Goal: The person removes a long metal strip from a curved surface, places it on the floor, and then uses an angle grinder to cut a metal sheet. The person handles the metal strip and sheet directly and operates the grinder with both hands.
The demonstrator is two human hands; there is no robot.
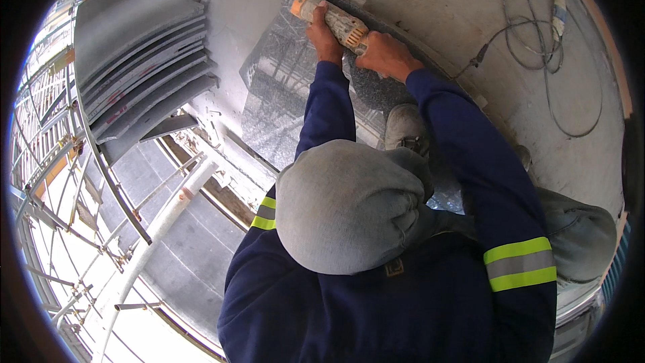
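A dusty orange-and-grey angle grinder (pixel 342 29) lies slantwise over the far edge of a polished dark speckled stone slab (pixel 272 111). My left hand (pixel 325 37) is wrapped round the grinder's body, close behind its orange front part. Farther back, my right hand (pixel 388 56) grips the rear end, near the vents. The grinder's head points to the far left, at the slab's upper corner. Its disc is too dark and small to make out. A dark strip of stone (pixel 423 50) runs along that edge behind the tool.
Several dark slabs (pixel 141 13) are stacked at the left. Scaffold tubes (pixel 50 208) and a thick pale pole (pixel 158 228) stand beyond the lower left edge. A looped black cable (pixel 537 54) lies on the dusty floor at right. My boot (pixel 406 128) is beside the slab.
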